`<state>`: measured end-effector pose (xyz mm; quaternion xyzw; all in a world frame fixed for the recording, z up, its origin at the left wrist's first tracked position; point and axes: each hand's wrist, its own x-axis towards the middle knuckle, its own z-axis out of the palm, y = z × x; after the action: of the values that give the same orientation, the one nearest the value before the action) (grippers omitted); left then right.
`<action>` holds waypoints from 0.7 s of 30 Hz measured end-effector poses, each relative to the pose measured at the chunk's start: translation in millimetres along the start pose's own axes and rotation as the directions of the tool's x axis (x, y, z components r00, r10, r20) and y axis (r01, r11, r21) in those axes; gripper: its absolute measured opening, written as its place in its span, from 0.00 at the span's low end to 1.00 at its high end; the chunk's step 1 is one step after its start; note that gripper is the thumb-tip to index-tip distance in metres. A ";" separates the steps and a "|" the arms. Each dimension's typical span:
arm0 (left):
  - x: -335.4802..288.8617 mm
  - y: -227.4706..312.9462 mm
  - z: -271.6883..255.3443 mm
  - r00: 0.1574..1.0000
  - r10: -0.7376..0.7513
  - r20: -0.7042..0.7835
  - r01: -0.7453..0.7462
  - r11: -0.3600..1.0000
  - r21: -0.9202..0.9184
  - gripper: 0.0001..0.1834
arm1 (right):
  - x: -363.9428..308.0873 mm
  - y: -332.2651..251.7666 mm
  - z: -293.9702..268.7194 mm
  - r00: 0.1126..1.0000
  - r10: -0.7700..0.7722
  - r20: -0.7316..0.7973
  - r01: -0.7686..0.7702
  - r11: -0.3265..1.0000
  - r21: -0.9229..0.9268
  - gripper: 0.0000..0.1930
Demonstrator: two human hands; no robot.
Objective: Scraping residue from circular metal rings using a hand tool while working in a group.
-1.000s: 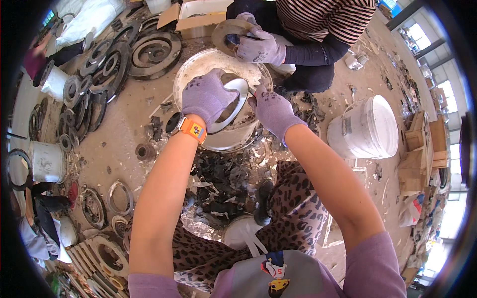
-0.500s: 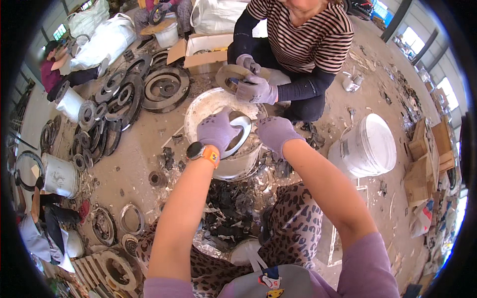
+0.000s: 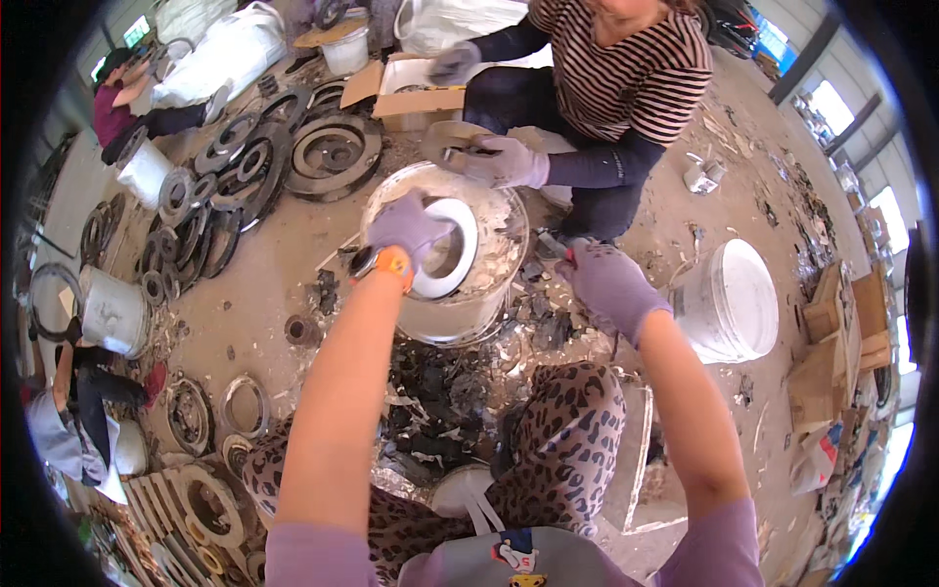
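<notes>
Left hand (image 3: 406,225), in a lilac glove, is the one I check first from my end: it grips the pale ring (image 3: 468,235) by its left side, the palm over the band. I see the ring above the mouth of a large white tub (image 3: 445,323), its flat face turned up toward my camera; whether it touches the light-coloured scraps (image 3: 497,220) inside, I can't tell. An orange wristband (image 3: 394,264) sits just below that glove. Over to the right, well apart from the ring, I have the right hand (image 3: 616,284), gloved the same way, its fingers curled around a small tool (image 3: 567,255) with a red part. Its far end is too small for me to make out. A white bucket (image 3: 729,303) stands just beyond that hand. Across the tub I see a co-worker (image 3: 626,78) in a striped top, one gloved hand (image 3: 509,161) at a dull disc (image 3: 455,144) near the tub's far rim, the other (image 3: 455,64) at a cardboard box (image 3: 421,98). Black shreds (image 3: 440,406) cover the floor between my wearer and the tub. Off to the left I can pick out a big dark ring (image 3: 333,157) among others lying in a heap
</notes>
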<state>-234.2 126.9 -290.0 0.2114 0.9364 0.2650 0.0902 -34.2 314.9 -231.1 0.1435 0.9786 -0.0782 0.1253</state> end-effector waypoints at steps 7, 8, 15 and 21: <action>-10.1 8.7 7.7 0.997 0.070 0.018 -0.069 0.995 -0.077 0.36 | 17.8 5.0 40.1 0.966 -0.009 -0.259 0.059 0.981 0.186 0.18; -8.1 6.5 9.0 0.996 0.080 0.048 -0.075 0.993 -0.091 0.37 | 26.1 1.2 47.6 0.965 -0.005 -0.261 0.058 0.979 0.194 0.18; -18.7 19.5 0.1 0.999 0.043 0.017 -0.043 0.999 0.012 0.36 | 62.6 -21.3 66.3 0.973 -0.047 -0.224 0.071 0.992 0.103 0.17; -20.4 26.0 -4.6 0.998 0.052 0.037 -0.053 0.998 0.031 0.34 | 62.6 -24.5 72.2 0.954 -0.048 -0.295 0.083 0.991 0.105 0.15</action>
<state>-208.2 135.8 -271.1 0.2421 0.9330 0.2483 0.0966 -83.6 294.4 -314.0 0.1279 0.9843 -0.1171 -0.0314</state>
